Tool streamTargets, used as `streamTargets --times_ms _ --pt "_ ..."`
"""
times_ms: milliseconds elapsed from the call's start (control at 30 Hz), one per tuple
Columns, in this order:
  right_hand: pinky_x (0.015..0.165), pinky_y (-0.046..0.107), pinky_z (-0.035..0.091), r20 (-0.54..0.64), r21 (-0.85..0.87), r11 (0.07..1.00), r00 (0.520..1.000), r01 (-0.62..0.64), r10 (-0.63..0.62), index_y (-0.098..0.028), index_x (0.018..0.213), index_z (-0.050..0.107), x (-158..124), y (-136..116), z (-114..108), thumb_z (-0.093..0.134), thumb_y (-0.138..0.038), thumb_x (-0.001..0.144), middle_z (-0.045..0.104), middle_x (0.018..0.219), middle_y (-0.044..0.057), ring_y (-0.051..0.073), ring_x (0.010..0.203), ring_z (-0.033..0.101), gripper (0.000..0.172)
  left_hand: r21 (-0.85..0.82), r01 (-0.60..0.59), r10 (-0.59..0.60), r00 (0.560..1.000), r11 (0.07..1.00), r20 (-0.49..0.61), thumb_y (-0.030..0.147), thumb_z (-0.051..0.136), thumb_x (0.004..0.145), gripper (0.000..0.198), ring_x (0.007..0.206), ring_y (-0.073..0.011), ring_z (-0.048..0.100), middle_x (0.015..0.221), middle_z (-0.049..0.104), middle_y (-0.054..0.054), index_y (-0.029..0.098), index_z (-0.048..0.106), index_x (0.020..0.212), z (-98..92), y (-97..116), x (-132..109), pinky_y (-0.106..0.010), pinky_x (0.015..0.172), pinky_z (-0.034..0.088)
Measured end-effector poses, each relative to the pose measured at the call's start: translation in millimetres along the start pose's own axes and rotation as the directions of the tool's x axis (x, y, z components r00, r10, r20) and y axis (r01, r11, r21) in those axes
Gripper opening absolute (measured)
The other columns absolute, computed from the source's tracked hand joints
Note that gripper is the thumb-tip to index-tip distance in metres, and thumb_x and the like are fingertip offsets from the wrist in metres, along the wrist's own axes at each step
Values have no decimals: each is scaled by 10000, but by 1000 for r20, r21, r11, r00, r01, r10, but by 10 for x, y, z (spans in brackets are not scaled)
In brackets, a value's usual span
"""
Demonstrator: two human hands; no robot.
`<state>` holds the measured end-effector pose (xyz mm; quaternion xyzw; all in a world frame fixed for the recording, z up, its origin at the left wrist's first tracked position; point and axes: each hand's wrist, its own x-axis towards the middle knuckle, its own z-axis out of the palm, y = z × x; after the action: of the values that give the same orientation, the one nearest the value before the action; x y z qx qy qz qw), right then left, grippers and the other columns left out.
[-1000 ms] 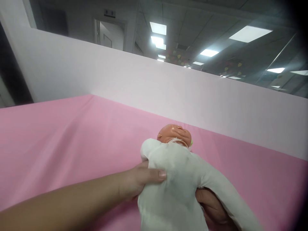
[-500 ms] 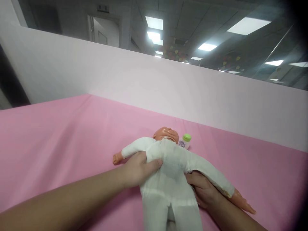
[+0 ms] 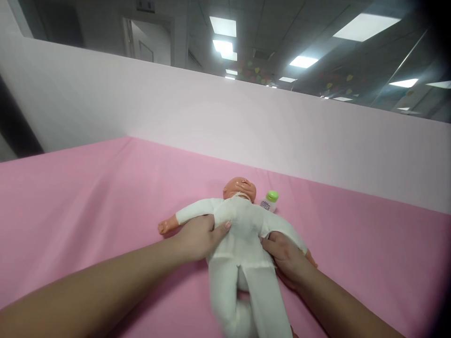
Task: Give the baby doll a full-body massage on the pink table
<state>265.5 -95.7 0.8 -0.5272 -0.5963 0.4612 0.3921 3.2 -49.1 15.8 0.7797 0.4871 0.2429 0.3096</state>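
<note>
Head view: the left hand (image 3: pixel 197 240) and right hand (image 3: pixel 286 257) clasp opposite flanks of the white, cloth-bodied, plastic-headed doll (image 3: pixel 243 230), lowered since a second ago and now apparently supported by the smooth pink sheet (image 3: pixel 88 206).

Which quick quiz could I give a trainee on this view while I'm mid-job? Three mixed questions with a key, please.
1. True or false: the left hand and right hand hold opposite sides of the doll's torso.

2. Where is the green-capped bottle?
A) on the doll's torso
B) in the left hand
C) beside the doll's head

3. Fill in: the sheet around the doll is coloured ____.

Key: 1 true; 2 C; 3 pink.
</note>
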Motion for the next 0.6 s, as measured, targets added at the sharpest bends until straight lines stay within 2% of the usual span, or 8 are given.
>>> streamTargets --times_ms 133,233,333,400,433,500,567,600 --pt "620 307 439 -190 -376 920 981 -111 41 -213 760 602 55 4 -79 631 -573 895 657 700 35 205 668 606 386 290 38 -11 996 956 -92 738 371 967 689 581 -247 594 629 636 -75 176 705 749 -86 102 -8 -371 620 401" --pt "606 292 393 -230 -500 861 973 -95 -26 -217 728 556 93 23 -98 600 -552 918 648 705 16 189 664 581 387 403 10 33 994 915 -99 676 484 938 556 633 -246 606 681 658 -72 193 657 725 -171 246 -38 -356 623 376" --pt "650 290 417 -238 -499 866 967 -40 -92 -221 811 595 119 64 -87 582 -475 936 673 752 4 185 709 604 283 274 -38 40 999 961 -4 631 579 901 475 755 -265 668 867 728 -75 188 696 1026 -208 386 -122 -355 666 431" --pt "674 294 427 -227 -484 875 966 -5 -120 -218 864 617 120 82 -77 553 -454 958 687 789 9 187 736 610 262 169 -67 52 994 983 95 646 591 897 635 945 -309 704 1092 747 -115 179 628 1327 -184 429 -194 -388 774 498" --pt "681 297 433 -219 -463 886 969 3 -118 -213 881 628 111 79 -72 533 -472 974 691 803 15 189 746 611 291 144 -86 66 988 986 139 669 596 889 760 1111 -350 681 1267 708 -154 174 547 1463 -157 428 -223 -424 877 511" --pt "722 315 470 -173 -380 925 980 22 -94 -199 953 662 67 36 -54 505 -547 998 709 877 39 205 808 633 384 151 -97 64 976 984 210 743 639 824 1042 1436 -441 468 1601 454 -220 166 340 1639 -85 388 -258 -510 1087 440" --pt "836 353 521 -59 -250 965 993 85 -103 -188 1149 677 -8 -56 -22 538 -597 987 724 1059 74 239 967 667 462 199 -62 10 968 978 253 786 704 731 1273 1561 -491 231 1734 156 -230 181 146 1702 -13 329 -260 -568 1184 346" --pt "907 375 532 22 -181 976 993 121 -119 -191 1282 642 -51 -112 -2 590 -593 966 709 1176 89 261 1069 664 514 218 -42 -17 965 975 263 776 735 700 1334 1571 -500 187 1749 60 -220 206 73 1708 11 305 -253 -578 1191 340"
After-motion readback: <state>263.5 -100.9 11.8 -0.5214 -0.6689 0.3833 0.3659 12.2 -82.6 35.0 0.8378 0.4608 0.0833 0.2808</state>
